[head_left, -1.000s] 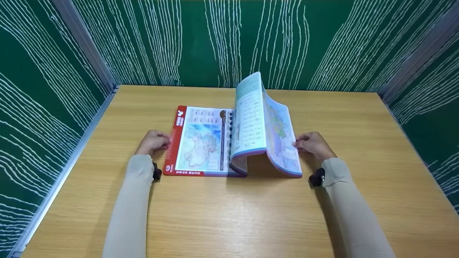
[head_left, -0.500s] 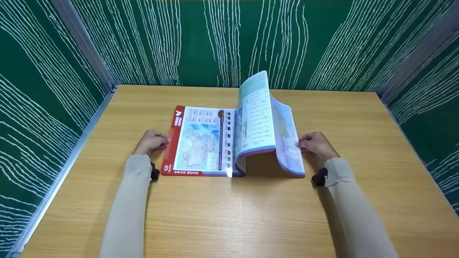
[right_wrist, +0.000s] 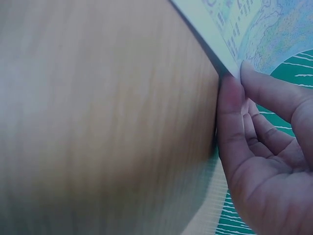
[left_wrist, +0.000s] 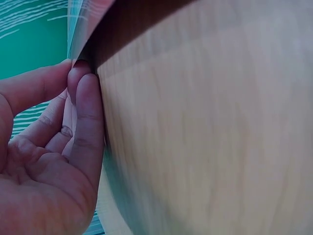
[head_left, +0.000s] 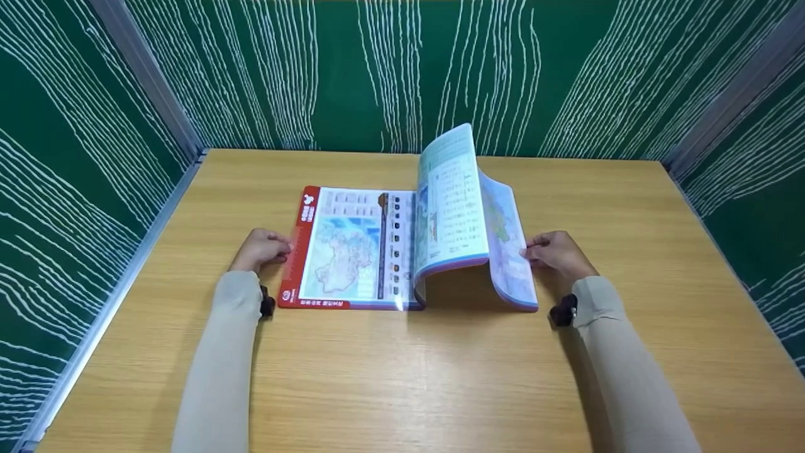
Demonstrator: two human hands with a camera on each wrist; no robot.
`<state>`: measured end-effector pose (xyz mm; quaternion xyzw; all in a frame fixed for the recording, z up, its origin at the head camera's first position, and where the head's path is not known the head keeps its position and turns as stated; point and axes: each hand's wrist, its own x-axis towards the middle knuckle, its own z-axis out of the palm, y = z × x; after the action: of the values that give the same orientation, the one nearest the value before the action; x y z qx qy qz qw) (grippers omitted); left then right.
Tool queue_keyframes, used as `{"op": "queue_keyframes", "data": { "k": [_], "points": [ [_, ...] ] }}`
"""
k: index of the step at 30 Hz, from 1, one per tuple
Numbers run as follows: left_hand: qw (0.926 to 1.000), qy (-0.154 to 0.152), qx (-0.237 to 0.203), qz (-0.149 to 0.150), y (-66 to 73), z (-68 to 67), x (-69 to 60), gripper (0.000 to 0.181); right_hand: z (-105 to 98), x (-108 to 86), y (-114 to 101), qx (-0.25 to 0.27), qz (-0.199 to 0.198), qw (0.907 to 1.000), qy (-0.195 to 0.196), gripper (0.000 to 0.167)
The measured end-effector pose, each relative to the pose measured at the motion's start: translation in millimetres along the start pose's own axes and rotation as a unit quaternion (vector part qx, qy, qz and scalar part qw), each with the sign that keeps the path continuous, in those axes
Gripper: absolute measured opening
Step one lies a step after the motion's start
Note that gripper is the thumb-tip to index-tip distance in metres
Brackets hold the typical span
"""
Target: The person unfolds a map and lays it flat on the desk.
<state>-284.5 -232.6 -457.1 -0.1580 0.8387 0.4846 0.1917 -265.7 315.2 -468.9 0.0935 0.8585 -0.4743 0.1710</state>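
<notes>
A glossy folded map (head_left: 346, 251) with a red left border lies across the middle of the table. Its middle fold (head_left: 454, 207) stands up and curls over to the right, covered in small print. My left hand (head_left: 259, 248) pinches the red edge; the left wrist view has the thumb and fingertips (left_wrist: 88, 88) meeting at that edge. At the opposite side, my right hand (head_left: 558, 253) pinches the edge of the right panel (head_left: 512, 251) between thumb and finger. A printed map surface (right_wrist: 281, 29) shows above the right thumb in the right wrist view.
The wooden table (head_left: 402, 390) carries the map. Green panels with white wavy lines (head_left: 343, 69) rise behind it and at both sides, joined by grey metal posts (head_left: 148, 82). Dark wrist devices (head_left: 564, 310) sit at both cuffs.
My left hand has moved slightly left and my right hand slightly right, each with its map edge. The panels are spread wider, and more of the left panel's picture column shows beside the raised fold.
</notes>
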Motion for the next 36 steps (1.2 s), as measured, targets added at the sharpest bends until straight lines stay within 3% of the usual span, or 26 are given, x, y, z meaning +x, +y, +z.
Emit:
{"op": "queue_keyframes", "data": {
  "k": [9, 16, 26, 36],
  "points": [
    [1.0, 0.0, -0.002, 0.004, -0.7, -0.9, -1.8, 0.035, -2.6, -2.5, 0.3, -0.005, 0.0, 1.0, 0.004, 0.032],
    [0.999, -0.004, -0.028, 0.034, -2.6, 0.1, 0.1, 0.033, -5.5, -2.6, 4.7, 0.0, -0.019, 0.9998, -0.002, 0.036],
    [0.9999, 0.003, -0.013, 0.005, 1.0, 0.2, -3.2, 0.034, -7.4, -1.7, 5.6, -0.004, -0.014, 0.9999, 0.0, 0.035],
    [0.9999, -0.001, -0.011, -0.001, -2.1, -3.6, -2.5, 0.035, -10.7, -5.2, 2.2, -0.034, 0.008, 0.9994, 0.006, 0.038]
  ]
}}
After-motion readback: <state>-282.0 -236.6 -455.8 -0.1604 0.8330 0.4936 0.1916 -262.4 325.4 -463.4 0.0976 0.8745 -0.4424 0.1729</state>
